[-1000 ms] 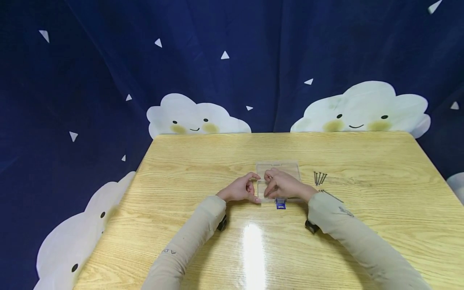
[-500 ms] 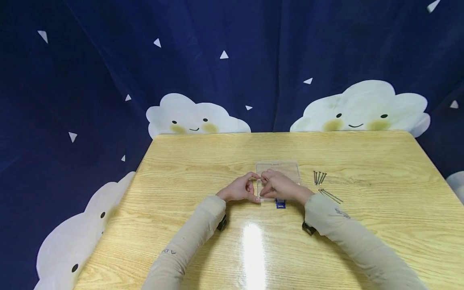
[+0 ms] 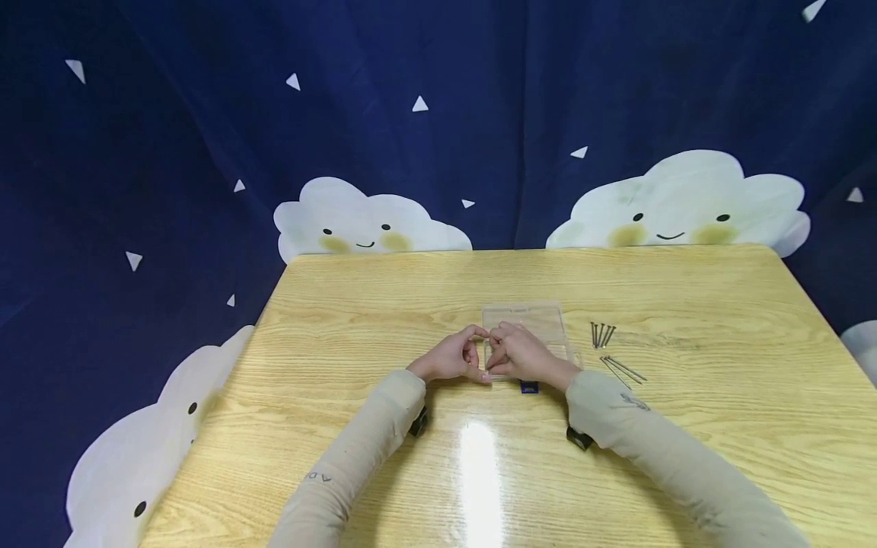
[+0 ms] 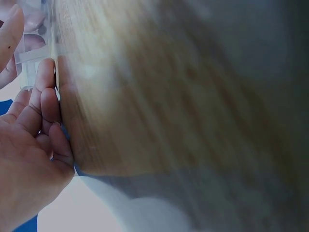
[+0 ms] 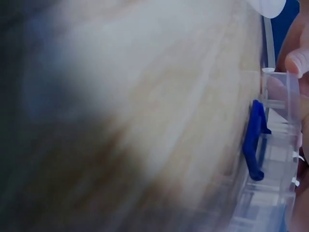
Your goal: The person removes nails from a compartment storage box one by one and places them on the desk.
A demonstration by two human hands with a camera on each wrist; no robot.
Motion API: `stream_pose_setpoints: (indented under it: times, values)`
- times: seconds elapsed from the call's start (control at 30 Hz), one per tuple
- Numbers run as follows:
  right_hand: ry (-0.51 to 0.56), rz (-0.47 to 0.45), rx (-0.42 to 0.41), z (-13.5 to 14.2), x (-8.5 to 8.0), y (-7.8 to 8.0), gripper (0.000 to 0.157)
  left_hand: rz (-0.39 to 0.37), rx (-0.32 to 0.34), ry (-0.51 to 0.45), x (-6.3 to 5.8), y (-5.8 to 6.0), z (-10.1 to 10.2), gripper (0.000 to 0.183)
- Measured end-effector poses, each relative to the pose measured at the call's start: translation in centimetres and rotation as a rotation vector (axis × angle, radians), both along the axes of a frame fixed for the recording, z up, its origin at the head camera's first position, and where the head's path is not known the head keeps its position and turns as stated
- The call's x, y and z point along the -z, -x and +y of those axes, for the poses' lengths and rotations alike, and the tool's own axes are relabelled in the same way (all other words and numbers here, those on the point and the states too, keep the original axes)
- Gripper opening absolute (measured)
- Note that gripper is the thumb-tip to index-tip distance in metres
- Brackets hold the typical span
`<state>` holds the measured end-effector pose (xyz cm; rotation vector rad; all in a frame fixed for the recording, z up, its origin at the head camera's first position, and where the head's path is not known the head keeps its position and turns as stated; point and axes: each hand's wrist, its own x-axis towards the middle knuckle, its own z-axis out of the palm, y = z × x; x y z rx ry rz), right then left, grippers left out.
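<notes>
A clear plastic box (image 5: pixel 277 150) lies on the table with its see-through lid (image 3: pixel 544 320) folded back, away from me. My left hand (image 3: pixel 455 355) grips the box's left end, thumb at the near corner and index finger at the far one. Bent fingers of my right hand (image 3: pixel 518 355) reach down into the left part of the box; whether they pinch anything is hidden. A blue latch (image 3: pixel 529 387) hangs at the front edge, plain in the right wrist view too. In the left wrist view, the left fingers (image 4: pixel 46 72) lie along the box's side.
Several dark nails or screws (image 3: pixel 601 336) lie in a row right of the box. A few more long thin ones (image 3: pixel 625 368) lie nearer the right sleeve. The wooden table (image 3: pixel 384 304) ends at a dark blue curtain (image 3: pixel 384 91) with cloud prints.
My right hand has slid left inside the box, closer to the left hand. Its sleeve has drawn off the nearer thin pieces, showing more of them. The left hand stays in place.
</notes>
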<state>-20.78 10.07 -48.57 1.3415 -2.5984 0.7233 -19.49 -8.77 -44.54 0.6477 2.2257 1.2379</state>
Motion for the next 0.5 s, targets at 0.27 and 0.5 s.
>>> stream_pose_setpoints:
  times: [0.27,0.5]
  values:
    - [0.017,-0.016,0.012,-0.13,0.08,-0.14,0.009,0.013,0.007,0.000,0.12,0.05,-0.07,0.066]
    - [0.026,-0.032,0.006,0.08,0.04,-0.21,0.008,0.018,0.000,0.010,0.04,-0.01,0.01,0.065]
